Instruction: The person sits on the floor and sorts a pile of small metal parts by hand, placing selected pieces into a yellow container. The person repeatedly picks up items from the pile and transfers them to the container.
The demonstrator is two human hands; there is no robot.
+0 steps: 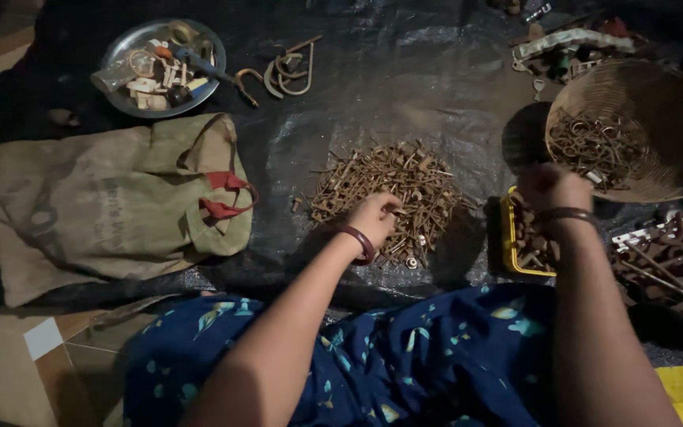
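Sorting rusty hardware on black sheet, pile mostly unsorted.

Left hand (373,217) curls loosely into the pile of rusty bolts (389,194), grip unclear; right hand (551,188) closed over yellow tray (507,237), contents hidden. Beyond, woven basket (673,170) holds some rusty rings (594,146); much remains.

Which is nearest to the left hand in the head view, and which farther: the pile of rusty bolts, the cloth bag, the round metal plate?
From the left hand:
1. Pile of rusty bolts, directly under it.
2. Cloth bag, to its left.
3. Round metal plate, far upper left.
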